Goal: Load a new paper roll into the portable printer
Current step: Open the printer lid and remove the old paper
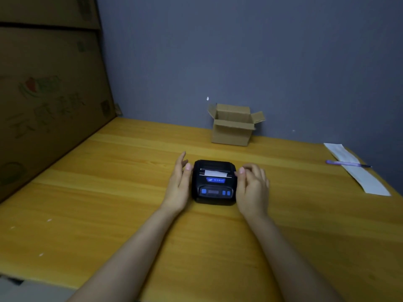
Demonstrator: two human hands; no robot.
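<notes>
roughly, left to right:
big cartons (50,94): stacked at the left edge of the frame.
left hand (180,184): laid flat along the printer's left side, fingers straight and together.
portable printer (214,182): set at frame centre on the wooden table (109,192); a paper strip (216,172) is seen at its slot.
small open box (233,127): placed above the printer, by the wall.
right hand (253,186): curled at the printer's right edge, thumb touching it.
paper slip (357,168) and pen (347,164): left at the right edge.

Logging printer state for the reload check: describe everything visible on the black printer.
The small black plastic portable printer lies flat on the yellow wooden table, cover shut. A white paper strip sticks out of its slot above a blue label and blue buttons. The left hand and right hand flank its sides, fingers open.
</notes>
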